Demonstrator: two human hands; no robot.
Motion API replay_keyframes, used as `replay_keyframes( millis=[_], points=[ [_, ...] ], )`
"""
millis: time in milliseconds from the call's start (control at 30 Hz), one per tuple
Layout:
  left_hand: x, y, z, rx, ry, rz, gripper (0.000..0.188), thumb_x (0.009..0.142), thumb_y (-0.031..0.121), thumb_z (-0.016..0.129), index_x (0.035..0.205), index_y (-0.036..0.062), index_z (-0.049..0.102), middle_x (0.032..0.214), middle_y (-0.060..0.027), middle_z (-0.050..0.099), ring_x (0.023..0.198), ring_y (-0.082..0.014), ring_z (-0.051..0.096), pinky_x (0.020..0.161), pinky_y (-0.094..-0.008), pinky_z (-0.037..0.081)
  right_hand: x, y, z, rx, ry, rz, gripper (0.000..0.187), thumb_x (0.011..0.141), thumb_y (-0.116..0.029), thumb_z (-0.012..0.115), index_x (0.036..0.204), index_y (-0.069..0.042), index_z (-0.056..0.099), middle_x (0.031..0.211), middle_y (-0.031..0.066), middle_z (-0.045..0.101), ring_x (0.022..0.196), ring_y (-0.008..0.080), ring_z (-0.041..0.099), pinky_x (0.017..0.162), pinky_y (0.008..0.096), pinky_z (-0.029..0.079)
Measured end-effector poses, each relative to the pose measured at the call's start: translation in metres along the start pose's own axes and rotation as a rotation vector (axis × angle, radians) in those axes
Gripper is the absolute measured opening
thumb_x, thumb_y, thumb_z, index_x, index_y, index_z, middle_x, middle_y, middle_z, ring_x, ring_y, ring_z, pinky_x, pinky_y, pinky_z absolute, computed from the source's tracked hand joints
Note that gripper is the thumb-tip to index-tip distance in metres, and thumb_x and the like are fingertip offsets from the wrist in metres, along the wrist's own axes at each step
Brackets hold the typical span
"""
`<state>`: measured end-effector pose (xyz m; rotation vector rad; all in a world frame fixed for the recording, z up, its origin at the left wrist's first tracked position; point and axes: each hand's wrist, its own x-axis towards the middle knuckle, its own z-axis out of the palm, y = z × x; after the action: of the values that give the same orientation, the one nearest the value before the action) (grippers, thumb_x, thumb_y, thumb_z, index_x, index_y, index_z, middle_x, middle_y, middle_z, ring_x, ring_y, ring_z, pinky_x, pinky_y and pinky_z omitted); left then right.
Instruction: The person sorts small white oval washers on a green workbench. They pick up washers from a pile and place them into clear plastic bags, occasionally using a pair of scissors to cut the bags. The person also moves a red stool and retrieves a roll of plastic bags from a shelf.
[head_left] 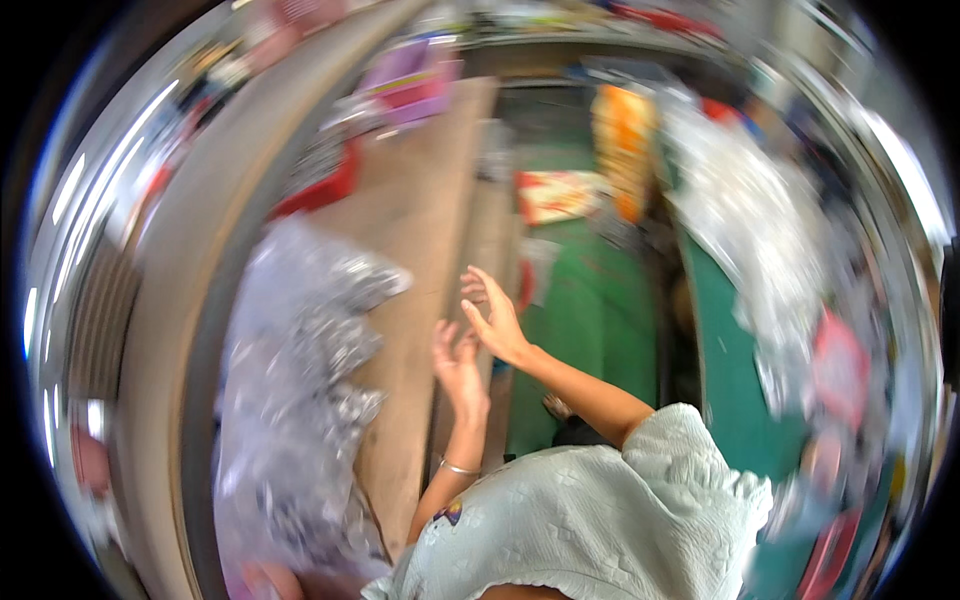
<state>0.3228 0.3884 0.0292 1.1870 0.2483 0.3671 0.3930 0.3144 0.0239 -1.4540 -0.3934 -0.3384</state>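
Observation:
Both of my hands are raised close together over the edge of a brown wooden bench [415,225], to the right of its bare strip. My left hand [461,377] has its fingers apart and holds nothing that I can see; a thin bracelet [460,468] circles that wrist. Slightly farther off and to the right, my right hand [498,322] reaches across with thumb and fingers spread, also with nothing visible in it. Nearest to the left hand on the bench lies a large heap of clear plastic bags [300,370], their contents too blurred to name.
A red bin [325,188] and a purple basket [435,95] stand farther along the bench. On the green floor [600,320] are a yellow-and-red package [560,196] and an orange-yellow sack [626,150]. Clear plastic sheeting [745,200] covers part of a green table [740,350] at right.

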Motion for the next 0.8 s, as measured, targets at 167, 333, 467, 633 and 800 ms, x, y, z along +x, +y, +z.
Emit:
replay_keyframes(
  millis=[167, 333, 467, 633, 800],
  points=[
    [-0.046, -0.026, 0.037, -0.053, -0.241, -0.227, 0.047, 0.085, -0.002, 0.05, 0.127, 0.003, 0.03, 0.126, -0.016, 0.037, 0.103, -0.0242, 0.053, 0.083, -0.0341, 0.045, -0.142, -0.017, -0.172, -0.384, 0.83, 0.129, 0.05, 0.078, 0.001, 0.052, 0.125, -0.001, 0.035, 0.103, 0.0101, 0.046, 0.083, 0.0155, 0.048, 0.07, 0.0254, 0.043],
    [-0.1, -0.052, 0.093, 0.011, -0.6, -0.324, 0.048, 0.087, -0.001, 0.046, 0.13, 0.0009, 0.025, 0.127, -0.0174, 0.036, 0.104, -0.0248, 0.051, 0.085, -0.0349, 0.044, -0.348, -0.045, -0.336, -0.455, 1.958, 0.247, 0.057, 0.073, 0.002, 0.055, 0.124, 0.003, 0.028, 0.106, 0.0129, 0.038, 0.079, 0.0163, 0.046, 0.073, 0.0293, 0.043],
    [-0.142, -0.066, 0.127, 0.047, -0.781, -0.388, 0.048, 0.086, -0.002, 0.045, 0.13, -0.0003, 0.024, 0.127, -0.0175, 0.035, 0.103, -0.0245, 0.051, 0.084, -0.0339, 0.044, -0.476, -0.095, -0.394, -1.144, 2.369, 0.7, 0.1, 0.057, -0.031, 0.08, 0.131, 0.004, 0.022, 0.13, 0.0258, 0.031, 0.12, 0.0391, 0.031, 0.1, 0.0463, 0.026],
    [-0.178, -0.091, 0.166, 0.159, -0.941, -0.406, 0.045, 0.085, 0.001, 0.05, 0.127, 0.0002, 0.032, 0.117, -0.015, 0.046, 0.097, -0.0213, 0.054, 0.077, -0.0278, 0.046, -0.531, -0.198, -0.475, -1.348, 2.442, 0.786, 0.1, 0.052, -0.042, 0.081, 0.128, 0.005, 0.035, 0.119, 0.0179, 0.05, 0.112, 0.035, 0.045, 0.094, 0.0413, 0.035],
    [-0.232, -0.123, 0.212, 0.273, -1.188, -0.545, 0.047, 0.084, 0.006, 0.055, 0.125, 0.0006, 0.035, 0.112, -0.0139, 0.05, 0.094, -0.0199, 0.057, 0.076, -0.0278, 0.048, -0.597, -0.191, -0.522, -1.255, 1.691, 0.71, 0.026, 0.078, -0.024, 0.063, 0.075, 0.001, 0.065, 0.062, 0.015, 0.061, 0.061, 0.0281, 0.062, 0.061, 0.0347, 0.047]
  ],
)
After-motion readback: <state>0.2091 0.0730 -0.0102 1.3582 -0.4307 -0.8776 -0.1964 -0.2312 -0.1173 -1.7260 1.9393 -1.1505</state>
